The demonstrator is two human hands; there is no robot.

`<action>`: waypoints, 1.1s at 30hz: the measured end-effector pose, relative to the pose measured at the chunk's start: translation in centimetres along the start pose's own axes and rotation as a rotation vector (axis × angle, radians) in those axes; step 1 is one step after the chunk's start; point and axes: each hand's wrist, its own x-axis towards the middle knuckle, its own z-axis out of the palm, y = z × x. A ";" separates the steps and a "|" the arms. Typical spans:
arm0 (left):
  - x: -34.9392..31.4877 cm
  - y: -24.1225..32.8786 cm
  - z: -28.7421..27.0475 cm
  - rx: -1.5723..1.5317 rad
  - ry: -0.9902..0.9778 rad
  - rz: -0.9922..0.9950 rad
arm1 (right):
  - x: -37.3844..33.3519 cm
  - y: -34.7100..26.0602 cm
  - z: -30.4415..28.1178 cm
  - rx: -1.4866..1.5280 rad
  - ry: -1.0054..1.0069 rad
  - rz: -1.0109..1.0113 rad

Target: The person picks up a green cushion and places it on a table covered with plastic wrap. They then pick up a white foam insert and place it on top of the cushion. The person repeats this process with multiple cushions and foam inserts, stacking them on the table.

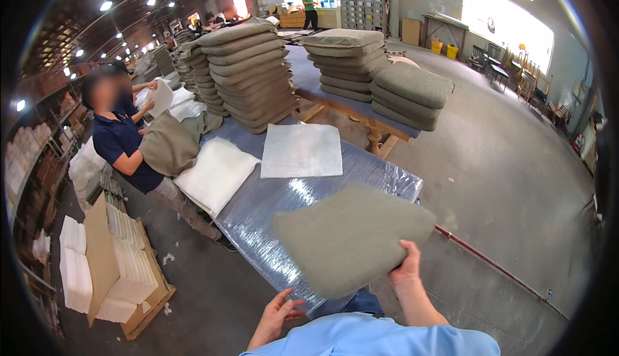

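Note:
A square olive-grey cushion [351,240] is held up over the near end of a plastic-wrapped table [245,227]. My right hand [406,264] grips its near right corner, thumb on top and fingers underneath. To the left of the cushion, my left hand [282,312] is apart from it, with fingers spread and nothing in them. Beyond the cushion a white foam pad [302,151] lies flat on the table. Left of that pad is a folded pile of white padding [218,174].
Tall stacks of olive cushions [248,72] stand at the table's far end. More cushion stacks [345,63] sit on a second table behind. A co-worker [122,137] on the left handles olive fabric [171,143]. White foam sheets [129,259] stand on a pallet at lower left.

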 end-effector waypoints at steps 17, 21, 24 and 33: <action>13.6 1.7 6.5 -0.092 0.343 0.103 | 30.4 -33.1 31.9 0.186 -0.125 -0.454; 14.5 0.8 8.8 -0.059 0.480 -0.004 | 37.9 -21.0 27.0 -0.364 -0.379 -0.362; 16.5 0.3 9.1 -0.043 0.419 -0.114 | 38.5 -11.3 16.1 -0.411 -0.412 -0.097; 18.9 1.4 10.0 -0.004 0.414 -0.044 | 24.0 3.4 -3.1 -1.473 -0.433 0.493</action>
